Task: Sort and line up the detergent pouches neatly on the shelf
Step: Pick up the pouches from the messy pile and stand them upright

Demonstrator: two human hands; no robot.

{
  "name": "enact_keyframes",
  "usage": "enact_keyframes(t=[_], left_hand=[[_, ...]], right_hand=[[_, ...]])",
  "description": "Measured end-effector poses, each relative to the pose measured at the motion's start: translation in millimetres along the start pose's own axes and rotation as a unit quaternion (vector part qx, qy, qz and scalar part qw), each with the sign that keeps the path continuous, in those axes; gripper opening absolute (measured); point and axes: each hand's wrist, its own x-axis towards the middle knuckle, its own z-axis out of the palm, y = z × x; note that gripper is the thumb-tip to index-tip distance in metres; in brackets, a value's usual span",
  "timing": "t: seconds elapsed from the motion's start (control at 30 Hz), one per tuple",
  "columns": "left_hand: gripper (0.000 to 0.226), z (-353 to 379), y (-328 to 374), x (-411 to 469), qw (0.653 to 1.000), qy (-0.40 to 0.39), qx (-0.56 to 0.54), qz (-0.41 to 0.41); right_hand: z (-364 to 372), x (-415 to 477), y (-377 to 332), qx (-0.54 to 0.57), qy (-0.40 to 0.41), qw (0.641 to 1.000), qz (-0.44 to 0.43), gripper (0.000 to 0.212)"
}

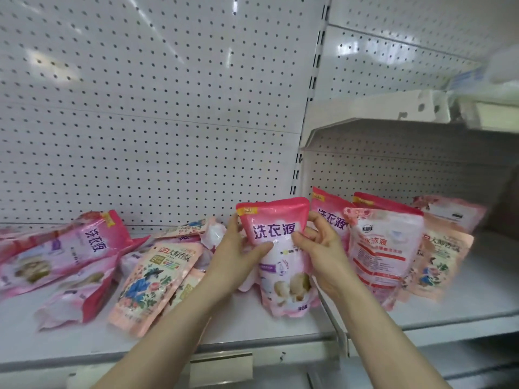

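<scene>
Pink detergent pouch point(276, 248) stands upright on the white shelf point(252, 329), gripped at its sides by the left hand point(238, 254) and right hand point(320, 248), fingers wrapped onto its front. Other pouches point(157, 276) lie toppled to its left; several point(384, 242) stand at its right.

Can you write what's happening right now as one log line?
hands: left and right holding pink pouch upright | shelf: other pouches lying jumbled at left

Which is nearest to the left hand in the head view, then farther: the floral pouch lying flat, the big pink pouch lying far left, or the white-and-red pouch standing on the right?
1. Floral pouch, lying just left of the left hand.
2. White-and-red pouch, upright, beyond the right hand.
3. Big pink pouch, flat at far left.
</scene>
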Motion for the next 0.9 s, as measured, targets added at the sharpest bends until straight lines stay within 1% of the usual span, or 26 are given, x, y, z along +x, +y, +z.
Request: enact_keyframes(t=[0.03, 0.07, 0.1, 0.17, 0.2, 0.27, 0.3, 0.37, 0.4, 0.47, 0.53, 0.6, 0.67, 0.73, 0.8, 0.9], left_hand=[[0.044, 5, 1, 3, 0.998, -0.002, -0.057, -0.031], [0.039, 9, -1, 6, 0.994, 0.001, -0.092, -0.052], [0.036, 14, -2, 7, 0.993, 0.006, -0.106, -0.059], [0.030, 25, -3, 9, 0.994, 0.015, -0.096, -0.047], [0.029, 31, -2, 10, 0.996, 0.015, -0.084, -0.033], [0.029, 43, 2, 11, 0.997, 0.005, -0.070, -0.011], [0.030, 48, 5, 11, 0.998, -0.001, -0.067, -0.005], [0.034, 54, 9, 12, 0.999, -0.014, -0.049, 0.001], [0.037, 55, 11, 12, 1.000, -0.015, -0.019, 0.011], [0.040, 49, 11, 11, 0.995, -0.004, 0.076, 0.066], [0.041, 37, 10, 10, 0.975, 0.022, 0.178, 0.130], [0.039, 20, 5, 10, 0.944, 0.045, 0.283, 0.162], [0.037, 1, -2, 10, 0.914, 0.057, 0.367, 0.162], [0.039, -17, -8, 11, 0.894, 0.059, 0.421, 0.142], [0.045, -32, -13, 13, 0.875, 0.042, 0.468, 0.121], [0.046, -46, -18, 20, 0.848, 0.002, 0.520, 0.104]], right_hand=[[-2, -5, -3, -0.007, 0.003, 1.000, 0.001, 0.035], [-5, -10, -6, -0.020, 0.009, 1.000, 0.000, 0.034], [-10, -14, -11, -0.048, 0.021, 0.999, -0.006, 0.034], [-20, -20, -28, -0.153, 0.056, 0.985, -0.048, 0.036], [-26, -20, -39, -0.213, 0.061, 0.972, -0.076, 0.037], [-34, -17, -59, -0.325, 0.038, 0.939, -0.106, 0.032], [-35, -15, -66, -0.381, 0.027, 0.918, -0.108, 0.026], [-37, -12, -72, -0.471, 0.032, 0.873, -0.122, 0.012], [-39, -10, -73, -0.501, 0.048, 0.853, -0.136, 0.009], [-44, -10, -74, -0.533, 0.094, 0.825, -0.159, 0.008], [-49, -12, -74, -0.542, 0.138, 0.811, -0.172, 0.009], [-52, -13, -73, -0.546, 0.172, 0.800, -0.180, 0.010], [-54, -14, -70, -0.576, 0.180, 0.776, -0.181, 0.012], [-55, -15, -67, -0.610, 0.179, 0.751, -0.178, 0.015], [-54, -15, -65, -0.636, 0.183, 0.727, -0.184, 0.016], [-46, -14, -63, -0.673, 0.190, 0.684, -0.209, 0.016]])
